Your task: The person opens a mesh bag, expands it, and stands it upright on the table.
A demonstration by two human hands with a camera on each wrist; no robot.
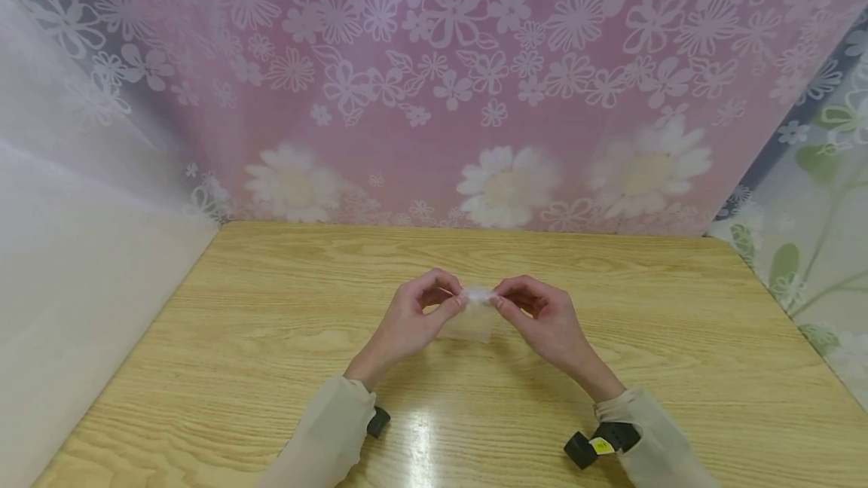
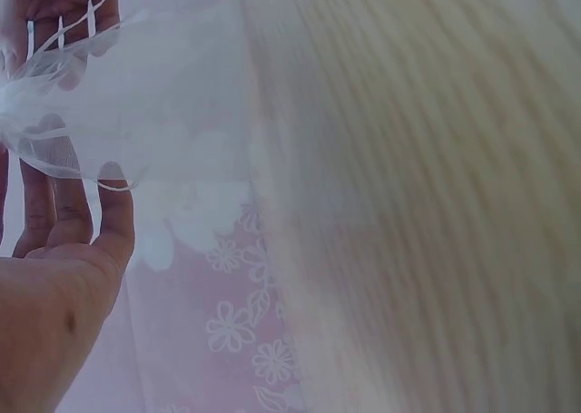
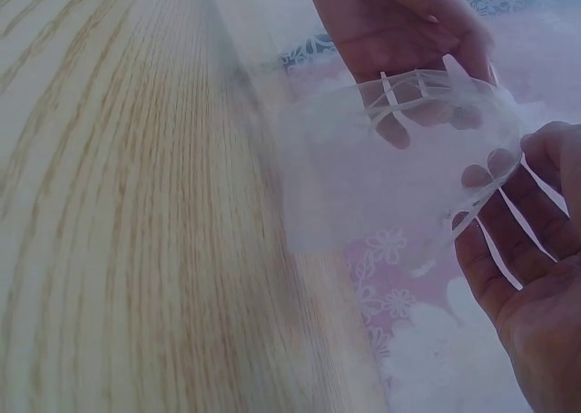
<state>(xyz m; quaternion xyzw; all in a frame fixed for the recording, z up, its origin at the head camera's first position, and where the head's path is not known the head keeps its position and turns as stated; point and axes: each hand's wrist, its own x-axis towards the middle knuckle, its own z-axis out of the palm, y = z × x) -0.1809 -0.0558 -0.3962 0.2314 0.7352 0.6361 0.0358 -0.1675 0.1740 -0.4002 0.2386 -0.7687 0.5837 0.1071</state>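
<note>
A small sheer white drawstring bag (image 1: 468, 322) hangs above the wooden table, its top edge bunched between the two hands. My left hand (image 1: 420, 311) pinches the left side of that gathered edge with thumb and fingertips. On the other side, the thumb and fingers of my right hand (image 1: 542, 315) pinch the edge too. In the right wrist view the bag (image 3: 363, 177) spreads flat and see-through below the gathers, fingers showing behind it. Thin cords run along the bag (image 2: 163, 113) in the left wrist view.
The wood-grain table (image 1: 271, 307) extends on all sides of the hands. A pink flowered curtain (image 1: 407, 134) hangs along its back edge, with pale cloth (image 1: 81, 247) at the left. Dark wrist straps (image 1: 617, 435) sit over the sleeves.
</note>
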